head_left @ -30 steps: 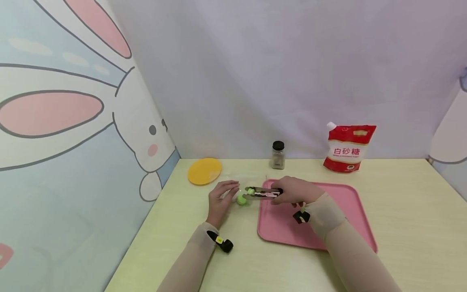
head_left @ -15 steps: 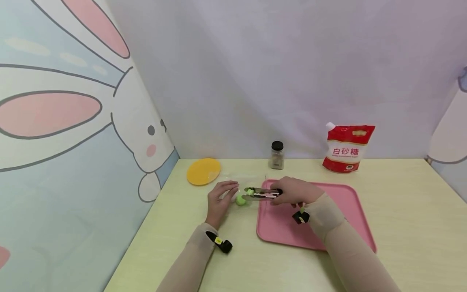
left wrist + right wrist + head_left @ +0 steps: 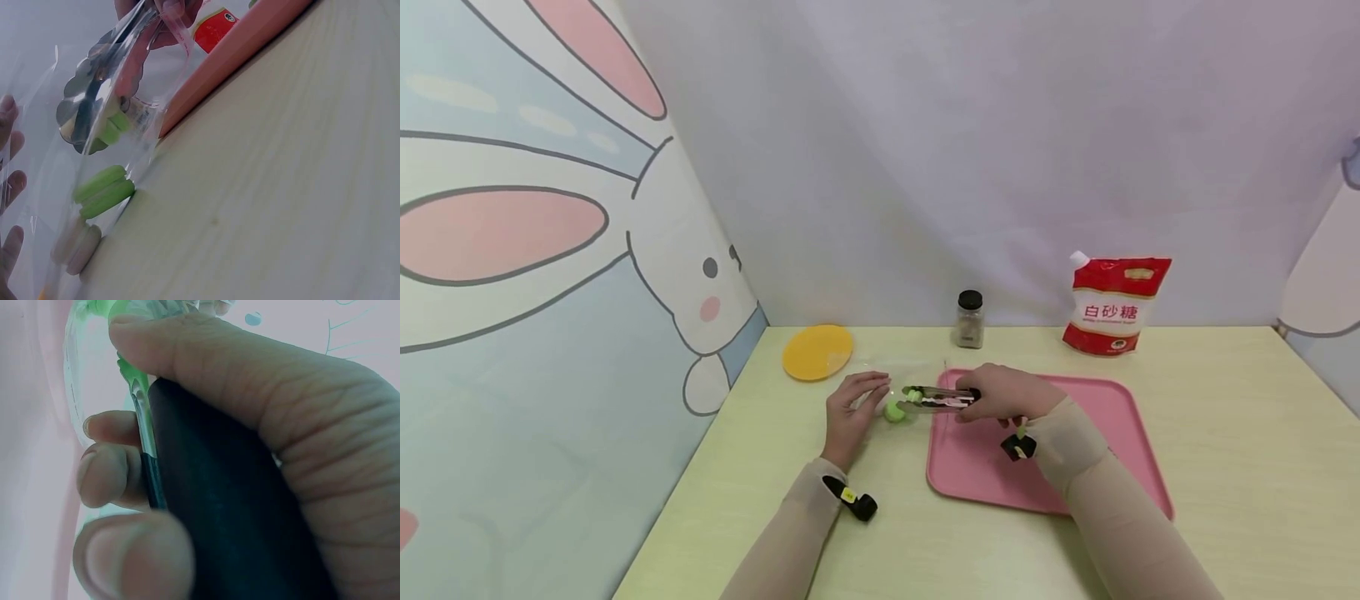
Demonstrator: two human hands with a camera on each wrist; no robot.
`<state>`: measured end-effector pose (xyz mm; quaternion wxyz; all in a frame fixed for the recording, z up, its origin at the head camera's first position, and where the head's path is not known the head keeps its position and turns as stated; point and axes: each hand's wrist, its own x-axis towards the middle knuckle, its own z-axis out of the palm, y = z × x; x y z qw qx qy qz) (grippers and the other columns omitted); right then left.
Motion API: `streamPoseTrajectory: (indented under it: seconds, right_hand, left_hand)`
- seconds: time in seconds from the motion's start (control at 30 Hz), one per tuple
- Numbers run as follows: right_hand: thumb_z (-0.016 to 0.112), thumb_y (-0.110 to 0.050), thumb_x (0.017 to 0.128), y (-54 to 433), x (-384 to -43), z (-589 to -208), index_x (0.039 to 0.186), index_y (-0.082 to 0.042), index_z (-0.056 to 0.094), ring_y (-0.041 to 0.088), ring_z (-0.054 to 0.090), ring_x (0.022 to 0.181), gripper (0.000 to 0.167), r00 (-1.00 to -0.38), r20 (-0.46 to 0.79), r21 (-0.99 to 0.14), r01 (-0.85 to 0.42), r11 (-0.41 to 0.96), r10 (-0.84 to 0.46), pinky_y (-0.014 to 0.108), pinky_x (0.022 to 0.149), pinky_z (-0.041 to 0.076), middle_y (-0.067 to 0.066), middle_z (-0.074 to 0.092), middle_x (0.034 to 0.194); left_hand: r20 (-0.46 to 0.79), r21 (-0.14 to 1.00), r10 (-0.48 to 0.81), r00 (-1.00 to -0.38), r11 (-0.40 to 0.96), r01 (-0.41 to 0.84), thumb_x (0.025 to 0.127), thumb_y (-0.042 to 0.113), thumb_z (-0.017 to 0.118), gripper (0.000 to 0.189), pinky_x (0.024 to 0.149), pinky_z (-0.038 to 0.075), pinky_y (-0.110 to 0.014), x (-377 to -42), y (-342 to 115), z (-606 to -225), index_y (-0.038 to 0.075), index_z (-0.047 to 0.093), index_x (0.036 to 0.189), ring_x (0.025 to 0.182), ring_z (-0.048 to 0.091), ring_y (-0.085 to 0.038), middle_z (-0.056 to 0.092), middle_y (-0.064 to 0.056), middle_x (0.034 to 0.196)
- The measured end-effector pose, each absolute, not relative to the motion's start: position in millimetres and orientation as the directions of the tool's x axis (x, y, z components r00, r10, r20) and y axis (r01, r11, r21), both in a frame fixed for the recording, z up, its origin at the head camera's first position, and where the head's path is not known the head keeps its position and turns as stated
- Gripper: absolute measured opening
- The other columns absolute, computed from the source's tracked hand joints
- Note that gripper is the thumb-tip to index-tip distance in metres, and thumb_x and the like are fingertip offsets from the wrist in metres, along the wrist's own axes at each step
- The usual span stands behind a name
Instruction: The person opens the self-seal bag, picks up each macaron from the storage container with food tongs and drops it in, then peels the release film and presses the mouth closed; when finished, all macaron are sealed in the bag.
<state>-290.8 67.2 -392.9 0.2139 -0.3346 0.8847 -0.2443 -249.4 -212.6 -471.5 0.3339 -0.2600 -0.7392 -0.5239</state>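
My right hand (image 3: 1007, 392) grips black-handled metal tongs (image 3: 943, 399), seen close up by the handle (image 3: 212, 481) in the right wrist view. The tongs' scalloped tips (image 3: 78, 115) reach inside a clear plastic bag (image 3: 47, 156). At those tips is a green macaron (image 3: 112, 128); whether they clamp it is unclear. Another green macaron (image 3: 104, 190) lies lower in the bag, beside a dull pinkish macaron (image 3: 76, 247). My left hand (image 3: 853, 408) pinches the bag at its left side; in the left wrist view its fingers (image 3: 14, 187) show partly through the film.
A pink tray (image 3: 985, 467) lies under my right hand, its left rim by the bag. An orange plate (image 3: 818, 352) sits at the back left. Behind stand a black-lidded jar (image 3: 970, 321) and a red-and-white sugar pouch (image 3: 1114, 304). A rabbit-printed wall (image 3: 550, 333) borders the table's left side.
At the tongs' tips the green macaron sits very slightly lower, closer to the other green one. Both hands stay almost still.
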Motion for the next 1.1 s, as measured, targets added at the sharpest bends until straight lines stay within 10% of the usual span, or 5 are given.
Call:
streamPoseTrajectory:
  seconds: [0.3, 0.63, 0.93, 1.1]
  right_hand:
    - [0.078, -0.032, 0.089, 66, -290, -394, 0.089, -0.020, 0.061, 0.014, 0.052, 0.042, 0.021, -0.696, -0.217, -0.568, -0.481, 0.668, -0.685, 0.029, 0.038, 0.046, 0.001, 0.060, 0.073]
    - [0.081, -0.046, 0.082, 68, -289, -387, 0.146, -0.014, 0.050, 0.011, 0.060, 0.066, 0.078, -0.737, -0.169, -0.436, -0.540, 0.720, -0.654, 0.037, 0.062, 0.052, -0.005, 0.063, 0.080]
    - [0.063, -0.058, 0.093, 73, -284, -389, 0.142, -0.015, 0.055, 0.018, 0.064, 0.092, 0.066, -0.734, -0.086, -0.340, -0.613, 0.713, -0.673, 0.047, 0.074, 0.054, 0.000, 0.068, 0.107]
    - [0.051, -0.062, 0.097, 73, -283, -394, 0.123, -0.013, 0.062, 0.016, 0.058, 0.076, 0.056, -0.746, -0.048, -0.303, -0.622, 0.722, -0.664, 0.042, 0.064, 0.050, -0.001, 0.064, 0.094]
  left_hand:
    - [0.778, 0.581, 0.037, -0.627, 0.339, 0.740, 0.087, -0.006, 0.074, 0.016, 0.095, 0.054, -0.032, -261, -220, -490, -0.002, 0.076, 0.102, 0.105, 0.067, -0.028, 0.072, -0.012, 0.110]
    - [0.777, 0.585, 0.042, -0.627, 0.319, 0.746, 0.088, -0.001, 0.075, 0.016, 0.095, 0.054, -0.033, -263, -221, -490, 0.001, 0.077, 0.104, 0.106, 0.066, -0.024, 0.072, -0.006, 0.112]
    - [0.782, 0.580, 0.035, -0.623, 0.324, 0.747, 0.086, -0.009, 0.074, 0.018, 0.095, 0.054, -0.031, -262, -217, -491, -0.002, 0.076, 0.102, 0.103, 0.067, -0.032, 0.072, -0.017, 0.108]
    - [0.763, 0.607, 0.023, -0.646, 0.320, 0.728, 0.086, -0.009, 0.073, 0.014, 0.095, 0.053, -0.030, -249, -212, -474, -0.007, 0.075, 0.100, 0.102, 0.067, -0.034, 0.071, -0.021, 0.107]
